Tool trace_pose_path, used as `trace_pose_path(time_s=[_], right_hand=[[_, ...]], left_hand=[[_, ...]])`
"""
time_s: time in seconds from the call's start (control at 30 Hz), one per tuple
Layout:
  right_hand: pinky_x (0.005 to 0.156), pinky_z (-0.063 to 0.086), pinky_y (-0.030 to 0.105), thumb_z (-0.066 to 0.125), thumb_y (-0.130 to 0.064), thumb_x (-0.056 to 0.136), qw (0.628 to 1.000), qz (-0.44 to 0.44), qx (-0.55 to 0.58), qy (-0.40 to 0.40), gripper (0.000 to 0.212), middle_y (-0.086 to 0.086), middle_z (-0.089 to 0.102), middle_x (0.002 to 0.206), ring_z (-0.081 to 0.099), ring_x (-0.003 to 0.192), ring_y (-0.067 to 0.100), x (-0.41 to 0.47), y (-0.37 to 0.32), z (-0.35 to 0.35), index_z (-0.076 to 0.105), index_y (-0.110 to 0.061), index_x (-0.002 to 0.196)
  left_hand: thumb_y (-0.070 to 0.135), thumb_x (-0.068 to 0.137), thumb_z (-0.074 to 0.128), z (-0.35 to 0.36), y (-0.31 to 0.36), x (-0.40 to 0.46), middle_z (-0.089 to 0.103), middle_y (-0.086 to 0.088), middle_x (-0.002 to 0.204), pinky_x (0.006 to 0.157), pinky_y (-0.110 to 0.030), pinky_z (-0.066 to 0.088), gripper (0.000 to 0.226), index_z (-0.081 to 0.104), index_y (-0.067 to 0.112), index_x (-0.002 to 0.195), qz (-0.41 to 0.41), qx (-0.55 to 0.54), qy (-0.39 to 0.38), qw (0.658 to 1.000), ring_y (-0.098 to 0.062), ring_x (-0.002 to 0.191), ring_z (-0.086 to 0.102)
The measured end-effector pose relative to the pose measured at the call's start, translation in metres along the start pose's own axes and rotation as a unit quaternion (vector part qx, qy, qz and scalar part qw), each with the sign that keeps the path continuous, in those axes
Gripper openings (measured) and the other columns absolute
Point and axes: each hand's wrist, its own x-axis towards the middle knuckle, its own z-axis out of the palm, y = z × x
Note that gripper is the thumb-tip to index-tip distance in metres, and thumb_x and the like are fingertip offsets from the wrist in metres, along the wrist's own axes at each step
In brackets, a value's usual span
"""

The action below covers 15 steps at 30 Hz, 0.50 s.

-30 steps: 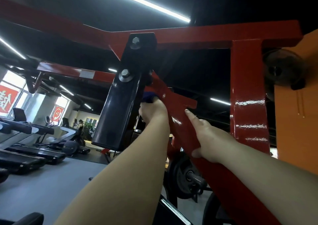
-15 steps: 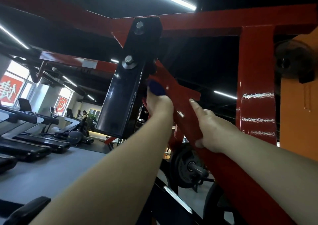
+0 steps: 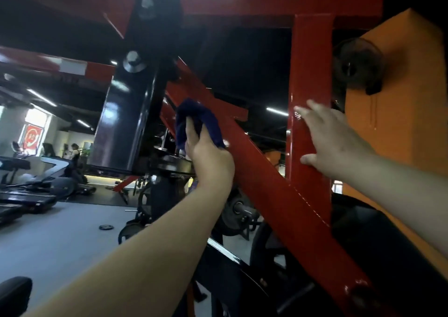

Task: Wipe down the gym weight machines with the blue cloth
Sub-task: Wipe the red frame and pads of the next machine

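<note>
Since a second ago the right hand (image 3: 332, 142) has let go of the slanted red bar (image 3: 264, 171) and shifted across to the upright red post (image 3: 311, 74), while the left hand (image 3: 208, 157) has slid down that slanted bar, so the blue cloth (image 3: 197, 122) now shows plainly above the knuckles.

Far left, treadmills (image 3: 26, 190) stand on the grey floor (image 3: 60, 231), blurred. Next comes the black hanging arm (image 3: 126, 122) of the weight machine, bolted to the top red beam (image 3: 242, 1). Just right of it the left hand grips the bunched cloth and presses it against the slanted bar's upper stretch. Further right, the right hand is relaxed, fingers spread flat on the post with the thumb at its near edge, holding nothing. An orange wall (image 3: 400, 98) with a dark fan (image 3: 356, 64) closes the right side.

The step in hand looks like wiping the slanted bar. The next move probably calls for drawing the cloth on down toward the weld where bar and post meet, with steady pressure, the other hand bracing.

Whether the cloth wraps behind the bar cannot be told; the bar's far face is hidden. The weight plates (image 3: 232, 212) below are dim, and the lower frame is cut off by the arms.
</note>
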Motion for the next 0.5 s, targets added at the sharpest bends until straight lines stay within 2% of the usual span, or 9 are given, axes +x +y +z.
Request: trace_pose_path(time_s=[0.03,0.07,0.1,0.13,0.17,0.2,0.3,0.43,0.5], right_hand=[[0.113,0.032,0.045,0.082,-0.028,0.077,0.998,0.047,0.029,-0.014,0.111,-0.003,0.001,0.163,0.016,0.147,0.026,-0.007,0.008,0.0,0.002,-0.028,0.155],[0.109,0.038,0.044,0.081,-0.03,0.078,0.993,0.085,0.067,-0.047,0.116,0.001,0.006,0.163,0.028,0.142,0.029,-0.012,0.013,0.003,-0.006,-0.029,0.155],[0.102,0.046,0.043,0.08,-0.031,0.079,0.988,0.104,0.085,-0.073,0.119,0.007,0.023,0.157,0.046,0.129,0.03,-0.017,0.014,0.007,-0.013,-0.031,0.153],[0.092,0.053,0.043,0.078,-0.034,0.081,0.986,0.11,0.09,-0.091,0.121,0.011,0.042,0.142,0.06,0.109,0.027,-0.02,0.016,0.014,-0.02,-0.034,0.151],[0.084,0.056,0.042,0.077,-0.036,0.082,0.986,0.107,0.085,-0.093,0.122,0.009,0.053,0.128,0.064,0.094,0.024,-0.023,0.016,0.017,-0.024,-0.036,0.149],[0.08,0.057,0.042,0.076,-0.038,0.082,0.988,0.101,0.081,-0.087,0.122,0.008,0.056,0.123,0.064,0.089,0.022,-0.024,0.017,0.018,-0.026,-0.036,0.148],[0.084,0.054,0.045,0.076,-0.04,0.082,0.99,0.096,0.073,-0.074,0.12,0.008,0.055,0.126,0.061,0.097,0.024,-0.022,0.021,0.019,-0.023,-0.036,0.15],[0.083,0.055,0.042,0.074,-0.041,0.083,0.988,0.103,0.084,-0.076,0.117,0.008,0.052,0.13,0.06,0.1,0.023,-0.026,0.024,0.02,-0.022,-0.037,0.15],[0.082,0.054,0.042,0.073,-0.04,0.084,0.989,0.097,0.088,-0.068,0.115,0.007,0.052,0.129,0.059,0.099,0.022,-0.027,0.025,0.021,-0.019,-0.036,0.151]], left_hand=[[0.005,0.1,0.006,0.0,0.006,-0.025,0.02,0.004,0.158,0.111,-0.033,0.028,0.058,0.037,0.019,0.146,-0.003,0.041,-0.027,0.999,-0.02,0.142,0.018],[-0.008,0.095,0.024,0.0,0.011,-0.059,0.01,0.007,0.161,0.11,-0.023,0.017,0.061,0.039,0.022,0.146,0.011,0.097,-0.048,0.994,-0.015,0.144,0.009],[-0.013,0.089,0.039,-0.008,0.016,-0.095,0.008,0.007,0.162,0.108,-0.019,0.011,0.067,0.04,0.024,0.144,0.029,0.135,-0.068,0.988,-0.015,0.145,0.006],[-0.014,0.085,0.046,-0.019,0.02,-0.125,0.012,0.003,0.161,0.109,-0.02,0.009,0.068,0.042,0.021,0.143,0.065,0.131,-0.091,0.985,-0.02,0.147,0.006],[-0.013,0.081,0.05,-0.038,0.03,-0.15,0.02,-0.003,0.159,0.113,-0.024,0.009,0.066,0.046,0.017,0.14,0.113,0.145,-0.114,0.976,-0.025,0.147,0.01],[-0.011,0.078,0.052,-0.028,0.013,-0.152,0.029,-0.007,0.156,0.118,-0.031,0.014,0.064,0.05,0.013,0.138,0.18,0.163,-0.131,0.961,-0.029,0.145,0.017],[0.003,0.083,0.056,-0.02,0.019,-0.118,0.044,-0.007,0.149,0.115,-0.042,0.031,0.054,0.054,0.015,0.136,0.292,0.282,-0.212,0.889,-0.028,0.14,0.033],[0.029,0.095,0.053,-0.018,0.055,-0.058,0.051,0.005,0.138,0.116,-0.039,0.022,0.034,0.056,0.025,0.128,0.354,0.349,-0.253,0.83,-0.019,0.139,0.032],[0.029,0.094,0.057,-0.015,0.061,-0.05,0.057,0.005,0.127,0.114,-0.037,0.023,0.029,0.058,0.025,0.122,0.389,0.359,-0.308,0.79,-0.02,0.13,0.043]])
